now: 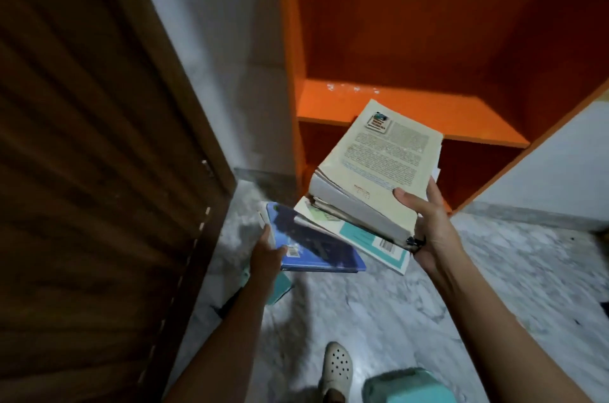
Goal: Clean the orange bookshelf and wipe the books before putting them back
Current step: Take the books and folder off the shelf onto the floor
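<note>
— What kind of place is this?
— A room in a home, I think. The orange bookshelf (389, 104) stands beside a plain white wall (214, 50). Left of the bookshelf is a dark wooden door (82, 172).
— And in front of the bookshelf?
— A grey marble floor (510, 271), and a foot in a white house clog (337, 366).

Your bookshelf (389, 102) is bright orange on its shelf board, with a few pale specks near the board's back edge, and a deeper red-orange on its inner walls. Your top book (379, 152) has a cream cover with dark print and a small blue-green emblem at one corner. The teal book (357, 236) under it is teal and white. The blue book (316, 247) carries navy patches and a white barcode. The floor (494, 271) is white marble veined grey, and the door (82, 139) is ribbed brown.
</note>
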Motion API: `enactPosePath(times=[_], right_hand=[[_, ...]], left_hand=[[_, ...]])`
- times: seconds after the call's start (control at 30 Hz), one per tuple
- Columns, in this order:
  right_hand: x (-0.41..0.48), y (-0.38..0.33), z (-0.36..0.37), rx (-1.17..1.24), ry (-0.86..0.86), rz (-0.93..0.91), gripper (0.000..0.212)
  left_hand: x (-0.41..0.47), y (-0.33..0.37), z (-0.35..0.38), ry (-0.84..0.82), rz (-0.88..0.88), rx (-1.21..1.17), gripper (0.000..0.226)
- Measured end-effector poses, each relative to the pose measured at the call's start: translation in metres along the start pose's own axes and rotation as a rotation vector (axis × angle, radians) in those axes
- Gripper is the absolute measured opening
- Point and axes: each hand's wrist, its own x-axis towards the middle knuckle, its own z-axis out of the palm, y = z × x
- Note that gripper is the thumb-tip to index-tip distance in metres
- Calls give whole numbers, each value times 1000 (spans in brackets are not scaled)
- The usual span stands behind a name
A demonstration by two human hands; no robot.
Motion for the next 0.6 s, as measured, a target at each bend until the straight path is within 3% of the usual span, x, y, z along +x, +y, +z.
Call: enactPosePath(times=[0.07,0.1,0.17,0.23,0.3,0.43,0.6], right_hand=[[-14,18,19,36,-33,79,64],[-18,29,27,51,-42,131,64],[-25,56,43,70,-65,242,61],[-25,81,58,85,-71,367,56],[-21,102,71,68,-66,476,55],[-1,142,95,2,-113,616,49],[47,177,114,-297,-224,628,46]], left_hand=[[-10,-24,-37,-117,115,-3,75],[-17,-34,-54,-126,176,-50,64],[-27,-51,-82,-12,-2,-146,51],[-42,-53,-103,204,-161,-283,54],[-49,-60,-120,288,-121,-350,66],[-52,-87,-151,471,-98,-433,57],[-68,-118,-162,629,-108,-455,65]])
